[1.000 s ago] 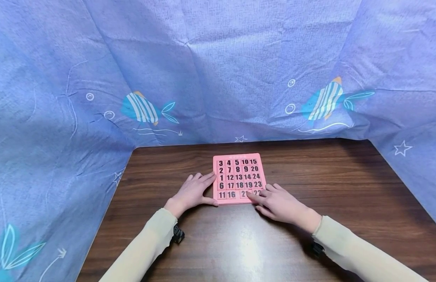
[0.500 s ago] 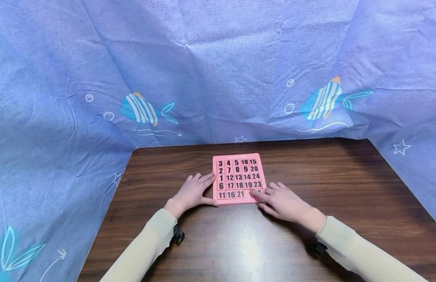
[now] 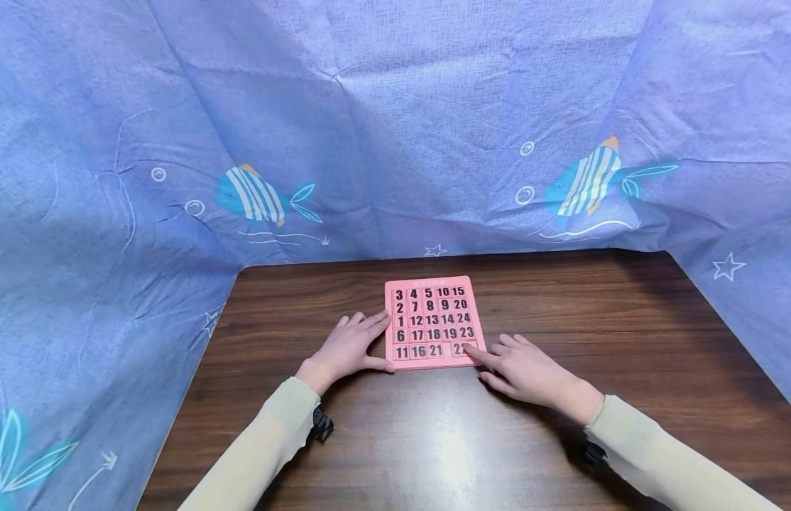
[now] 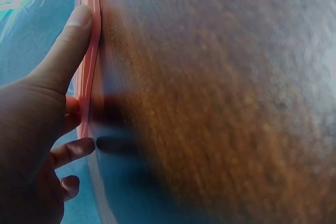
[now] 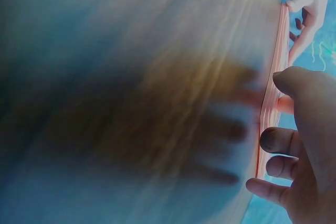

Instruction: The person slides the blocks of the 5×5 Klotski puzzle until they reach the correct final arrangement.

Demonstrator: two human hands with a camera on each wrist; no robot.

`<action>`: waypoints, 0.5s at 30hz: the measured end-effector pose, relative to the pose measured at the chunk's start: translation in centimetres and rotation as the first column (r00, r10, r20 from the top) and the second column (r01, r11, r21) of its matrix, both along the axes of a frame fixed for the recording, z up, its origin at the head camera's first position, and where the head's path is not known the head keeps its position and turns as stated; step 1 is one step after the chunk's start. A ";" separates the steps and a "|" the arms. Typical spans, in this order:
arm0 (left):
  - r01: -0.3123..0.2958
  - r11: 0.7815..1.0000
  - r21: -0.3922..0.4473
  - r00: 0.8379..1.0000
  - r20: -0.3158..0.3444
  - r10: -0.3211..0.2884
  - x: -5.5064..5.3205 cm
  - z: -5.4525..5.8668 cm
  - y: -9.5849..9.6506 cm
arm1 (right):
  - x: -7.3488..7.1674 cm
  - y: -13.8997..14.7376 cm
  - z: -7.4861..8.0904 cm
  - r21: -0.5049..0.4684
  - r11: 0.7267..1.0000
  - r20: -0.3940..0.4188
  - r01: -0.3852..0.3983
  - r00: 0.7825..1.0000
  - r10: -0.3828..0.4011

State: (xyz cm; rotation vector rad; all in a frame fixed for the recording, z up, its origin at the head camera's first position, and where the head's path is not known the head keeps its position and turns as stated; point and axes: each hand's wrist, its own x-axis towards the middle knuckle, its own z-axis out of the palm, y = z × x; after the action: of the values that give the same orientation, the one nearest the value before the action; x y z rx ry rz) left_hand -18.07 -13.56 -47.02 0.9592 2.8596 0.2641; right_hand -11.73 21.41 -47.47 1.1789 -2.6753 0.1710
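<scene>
A pink number slide puzzle (image 3: 427, 284) lies flat on the table, its square tiles printed with black numbers. My left hand (image 3: 344, 349) rests at its left side, thumb at the near left corner and fingers along the left edge. In the left wrist view the thumb (image 4: 68, 45) presses the puzzle's side. My right hand (image 3: 526, 369) comes from the right, its index finger extended onto the 22 tile (image 3: 457, 349) and partly covering it. A gap shows between that tile and the 21 tile (image 3: 436, 350). In the right wrist view the other fingers (image 5: 281, 141) are bent beside the edge.
The dark wooden table (image 3: 395, 440) reflects a bright light near its front. A blue curtain (image 3: 421, 142) with fish prints hangs behind and along the sides. Each wrist carries a small black device; one (image 3: 322, 424) shows under the left sleeve.
The 21 tile has slid left against the 16. My right index finger has moved right onto the 22 tile, which now sits slightly further left. My left hand stays in place.
</scene>
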 end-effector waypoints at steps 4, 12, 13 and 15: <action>0.006 1.000 0.000 1.000 0.000 -0.006 -0.1 0.2 0.0 | 0.0 -0.9 0.2 0.022 1.000 0.010 -0.011 1.000 0.011; 0.018 1.000 0.007 1.000 0.003 -0.018 0.0 0.4 0.0 | -0.7 -1.4 1.0 0.022 1.000 0.030 0.003 1.000 -0.004; 0.017 1.000 0.003 1.000 0.003 -0.017 0.0 0.4 0.0 | -0.9 -1.3 1.1 0.016 1.000 0.028 0.016 0.999 -0.016; 0.013 1.000 0.001 1.000 0.007 -0.013 0.0 0.3 0.0 | -1.5 -1.0 1.1 0.018 0.999 0.026 0.049 0.998 -0.049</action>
State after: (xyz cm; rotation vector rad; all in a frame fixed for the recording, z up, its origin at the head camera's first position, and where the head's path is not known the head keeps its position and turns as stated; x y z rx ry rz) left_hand -18.09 -13.60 -46.75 0.9752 2.8461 0.2666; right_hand -13.22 20.41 -46.42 1.1222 -2.7310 0.1574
